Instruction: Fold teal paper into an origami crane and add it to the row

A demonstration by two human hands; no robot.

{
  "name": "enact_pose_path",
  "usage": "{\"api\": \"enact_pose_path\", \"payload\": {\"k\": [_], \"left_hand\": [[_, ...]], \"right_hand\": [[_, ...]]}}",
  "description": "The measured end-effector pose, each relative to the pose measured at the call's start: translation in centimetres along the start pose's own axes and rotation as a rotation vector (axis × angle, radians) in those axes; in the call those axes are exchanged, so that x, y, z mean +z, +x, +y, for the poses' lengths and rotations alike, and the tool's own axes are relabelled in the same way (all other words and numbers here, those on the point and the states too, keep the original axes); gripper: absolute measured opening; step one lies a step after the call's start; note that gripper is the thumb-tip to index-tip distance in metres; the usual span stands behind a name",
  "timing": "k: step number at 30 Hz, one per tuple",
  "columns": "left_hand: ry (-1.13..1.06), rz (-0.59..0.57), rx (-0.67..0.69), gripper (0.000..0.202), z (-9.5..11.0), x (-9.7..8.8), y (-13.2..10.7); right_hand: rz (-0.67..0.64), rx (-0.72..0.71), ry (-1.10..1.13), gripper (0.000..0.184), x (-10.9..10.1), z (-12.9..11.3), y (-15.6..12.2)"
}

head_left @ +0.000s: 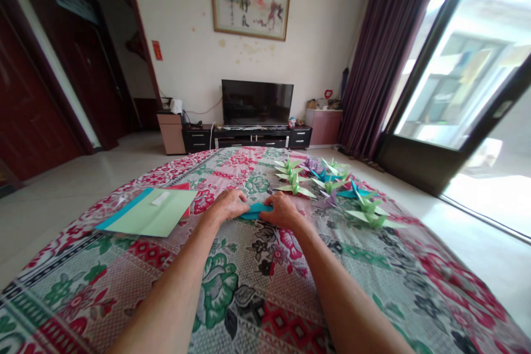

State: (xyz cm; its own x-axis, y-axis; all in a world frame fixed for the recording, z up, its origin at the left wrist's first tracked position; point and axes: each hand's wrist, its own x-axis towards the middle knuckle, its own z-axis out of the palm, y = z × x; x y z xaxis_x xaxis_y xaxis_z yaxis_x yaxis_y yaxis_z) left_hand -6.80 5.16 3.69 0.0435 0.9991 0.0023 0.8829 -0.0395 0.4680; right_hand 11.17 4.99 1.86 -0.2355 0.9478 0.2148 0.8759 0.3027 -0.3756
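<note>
A piece of folded blue paper (256, 211) lies low over the patterned tablecloth (257, 265), between my two hands. My left hand (230, 203) grips its left end with fingers closed. On the other end, my right hand (282, 210) pinches the paper, thumb toward the middle. The exact shape of the folds is partly covered by my fingers. Just right of my right hand stand several folded paper cranes in green, purple and blue, among them a green crane (293, 183) and a blue crane (355, 191).
Left of my hands lies a stack of coloured paper sheets (166, 215), light green on top, with blue and red edges showing and a small white slip (160, 198) on it. Beyond the table stand a television (257, 103) and a low black cabinet (197, 139).
</note>
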Motion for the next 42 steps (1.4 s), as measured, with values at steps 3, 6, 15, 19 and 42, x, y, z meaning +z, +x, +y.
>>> {"api": "enact_pose_path", "payload": {"k": [3, 6, 15, 19, 42], "left_hand": [[0.017, 0.143, -0.045, 0.025, -0.1, 0.1, 0.3], [-0.011, 0.260, -0.122, 0.033, -0.3, -0.1, 0.6], [-0.894, -0.101, -0.175, 0.045, 1.8, 1.1, 0.0], [-1.094, -0.096, -0.130, 0.034, 2.4, 1.7, -0.1], [-0.173, 0.055, 0.307, 0.028, 0.3, 2.1, 0.8]], "right_hand": [[-0.023, 0.006, 0.041, 0.029, -0.3, -0.6, -0.1], [-0.027, 0.005, 0.148, 0.033, -0.4, -0.8, 0.0], [0.119, 0.185, 0.982, 0.037, 0.8, -1.1, 1.0], [-0.002, 0.156, 1.102, 0.046, 0.8, -1.5, 0.7], [0.192, -0.097, 0.234, 0.026, 1.3, 1.2, 0.9]]}}
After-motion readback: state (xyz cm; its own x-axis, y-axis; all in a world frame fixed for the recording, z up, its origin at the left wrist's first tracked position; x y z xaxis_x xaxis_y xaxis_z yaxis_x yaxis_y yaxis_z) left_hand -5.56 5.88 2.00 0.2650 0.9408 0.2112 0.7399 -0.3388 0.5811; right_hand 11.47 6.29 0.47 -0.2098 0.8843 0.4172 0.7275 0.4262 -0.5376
